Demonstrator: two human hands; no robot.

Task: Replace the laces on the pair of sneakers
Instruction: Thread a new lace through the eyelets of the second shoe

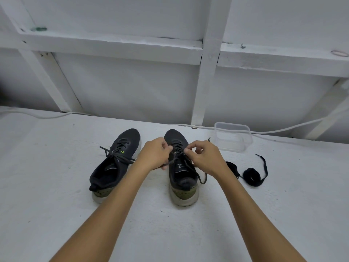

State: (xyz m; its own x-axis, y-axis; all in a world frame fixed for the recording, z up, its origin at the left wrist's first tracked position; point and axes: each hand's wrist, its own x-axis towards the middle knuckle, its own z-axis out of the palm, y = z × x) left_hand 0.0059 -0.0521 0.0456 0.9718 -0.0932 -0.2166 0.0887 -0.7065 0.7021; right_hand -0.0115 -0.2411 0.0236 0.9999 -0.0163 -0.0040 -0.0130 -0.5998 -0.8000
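The right sneaker (182, 167) is sitting beside its mate (115, 163) on the white surface (56, 186), its dark lace (178, 158) looking soft, light and limp, best pinched near the eyelets. Both hands are hovering over it: left hand (154, 155) and right hand (204, 157) each apparently pinching the lace, wrists bent inward.

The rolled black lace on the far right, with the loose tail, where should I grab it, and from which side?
Pinch the rolled black lace's coil across its flat faces, from above. It appears to stand on edge on the white table, clear of the right hand; its loose tail would probably only unwind.
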